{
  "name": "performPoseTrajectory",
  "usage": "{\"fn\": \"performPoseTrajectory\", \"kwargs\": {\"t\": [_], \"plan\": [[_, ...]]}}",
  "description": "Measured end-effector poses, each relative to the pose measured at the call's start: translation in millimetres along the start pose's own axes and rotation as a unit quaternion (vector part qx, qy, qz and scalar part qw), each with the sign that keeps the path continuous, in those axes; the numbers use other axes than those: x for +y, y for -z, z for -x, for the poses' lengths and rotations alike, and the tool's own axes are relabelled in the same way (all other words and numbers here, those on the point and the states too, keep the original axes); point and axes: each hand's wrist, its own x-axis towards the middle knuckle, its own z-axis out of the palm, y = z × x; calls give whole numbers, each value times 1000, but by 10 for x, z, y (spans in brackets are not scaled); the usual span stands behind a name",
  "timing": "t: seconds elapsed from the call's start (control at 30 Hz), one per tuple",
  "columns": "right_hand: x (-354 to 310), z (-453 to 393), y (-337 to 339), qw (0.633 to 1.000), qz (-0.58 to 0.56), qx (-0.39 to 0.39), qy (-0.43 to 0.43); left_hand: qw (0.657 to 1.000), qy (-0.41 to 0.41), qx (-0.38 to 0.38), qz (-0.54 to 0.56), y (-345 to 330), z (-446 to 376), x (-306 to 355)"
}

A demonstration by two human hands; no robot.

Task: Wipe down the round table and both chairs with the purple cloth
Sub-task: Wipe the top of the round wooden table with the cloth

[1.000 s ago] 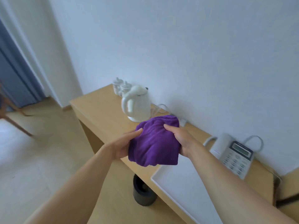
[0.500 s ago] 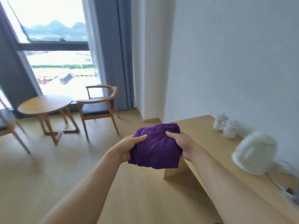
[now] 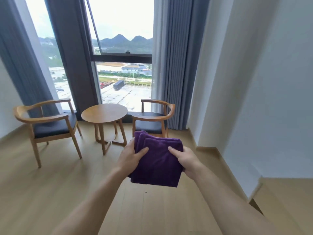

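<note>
Well beyond both hands, by the window, stand the left armchair (image 3: 49,122), the right armchair (image 3: 153,118) and, between them, the round table (image 3: 104,113). The folded purple cloth (image 3: 156,162) is held in the air, the left hand (image 3: 129,160) gripping its left edge and the right hand (image 3: 187,161) its right edge, thumbs on top. Loosely stacked folds could slip apart or drag when wiping starts.
</note>
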Motion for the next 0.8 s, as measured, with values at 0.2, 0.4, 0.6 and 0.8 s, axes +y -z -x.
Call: {"fn": "performPoseTrajectory", "kwargs": {"t": [0.2, 0.4, 0.6, 0.8], "plan": [[-312, -1605, -673, 998, 7, -67, 0, 995, -2, 91, -30, 436, -1294, -575], [-744, -3022, -1504, 988, -4, -151, -24, 981, 22, 182, -66, 1090, -2454, -940], [-809, -4074, -2366, 959, 11, -274, -66, 966, 65, 244, -62, 1703, -3286, -1616], [-658, -5263, -3116, 963, 72, -254, -58, 969, 74, 227, -62, 2172, -4326, -2502]]}}
